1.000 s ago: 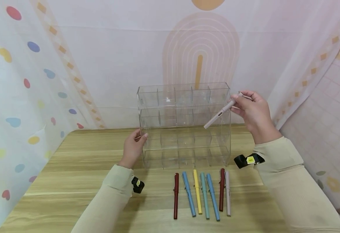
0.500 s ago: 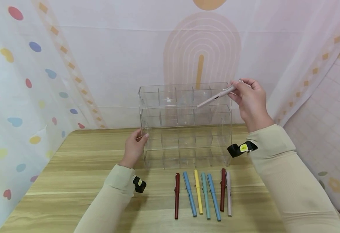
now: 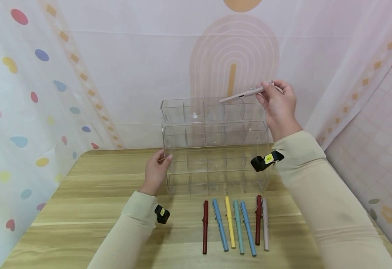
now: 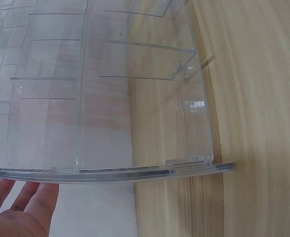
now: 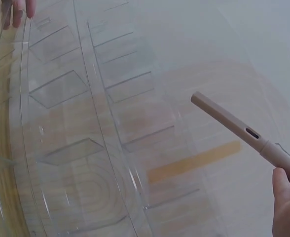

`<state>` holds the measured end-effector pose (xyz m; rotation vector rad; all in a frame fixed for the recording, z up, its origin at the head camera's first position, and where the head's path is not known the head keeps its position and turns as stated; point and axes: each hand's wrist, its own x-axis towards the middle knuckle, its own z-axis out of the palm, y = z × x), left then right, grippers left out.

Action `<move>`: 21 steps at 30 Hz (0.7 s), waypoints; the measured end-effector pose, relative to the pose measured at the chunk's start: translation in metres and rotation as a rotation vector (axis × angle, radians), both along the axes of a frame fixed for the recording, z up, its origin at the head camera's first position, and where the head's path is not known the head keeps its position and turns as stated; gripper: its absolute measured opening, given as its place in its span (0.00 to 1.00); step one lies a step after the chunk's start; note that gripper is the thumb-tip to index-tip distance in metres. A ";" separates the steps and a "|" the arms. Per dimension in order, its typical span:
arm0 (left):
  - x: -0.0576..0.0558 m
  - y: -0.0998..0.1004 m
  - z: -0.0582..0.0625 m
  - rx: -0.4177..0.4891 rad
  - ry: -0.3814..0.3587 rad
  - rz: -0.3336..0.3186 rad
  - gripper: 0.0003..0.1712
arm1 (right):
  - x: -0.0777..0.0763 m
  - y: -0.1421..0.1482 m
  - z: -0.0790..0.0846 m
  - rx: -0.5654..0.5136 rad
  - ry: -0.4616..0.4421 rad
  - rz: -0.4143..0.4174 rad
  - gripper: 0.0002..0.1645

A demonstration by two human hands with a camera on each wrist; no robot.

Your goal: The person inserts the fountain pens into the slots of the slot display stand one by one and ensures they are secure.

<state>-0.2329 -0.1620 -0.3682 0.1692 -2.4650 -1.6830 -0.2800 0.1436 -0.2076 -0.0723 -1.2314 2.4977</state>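
Observation:
A clear acrylic rack (image 3: 215, 145) with stepped tiers split into compartments stands upright on the wooden table. My left hand (image 3: 156, 170) pinches its left side panel; in the left wrist view the thumb and fingers (image 4: 39, 210) lie on opposite faces of that panel. Above the rack's top right corner, my right hand (image 3: 281, 106) holds a pale pinkish-grey pen (image 3: 241, 96) by its clipped cap end. The pen slants, its bare end lower and pointing left over the top tier. In the right wrist view, the pen barrel (image 5: 229, 121) shows a small dark window.
Before the rack lies a loose row of pens: a dark red pen (image 3: 205, 226), a blue pen (image 3: 220, 224), a yellow pen (image 3: 230, 222), a teal pen (image 3: 239, 226), another blue, another dark red and a pale one. A patterned curtain (image 3: 132, 74) hangs behind.
My right hand has risen and moved left with the pale pen, which now lies flatter and higher, at the rack's top edge. The left hand keeps its hold on the side panel.

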 end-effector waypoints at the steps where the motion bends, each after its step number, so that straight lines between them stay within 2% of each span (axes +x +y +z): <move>1: 0.000 0.000 0.000 0.003 -0.003 0.000 0.27 | -0.001 -0.002 0.000 -0.003 -0.009 -0.001 0.13; 10: 0.000 0.000 0.000 -0.001 0.005 0.004 0.26 | -0.013 -0.013 0.000 0.022 -0.021 0.003 0.11; 21: -0.001 0.001 -0.003 0.011 -0.003 -0.007 0.24 | -0.020 -0.024 -0.006 0.085 -0.008 0.021 0.10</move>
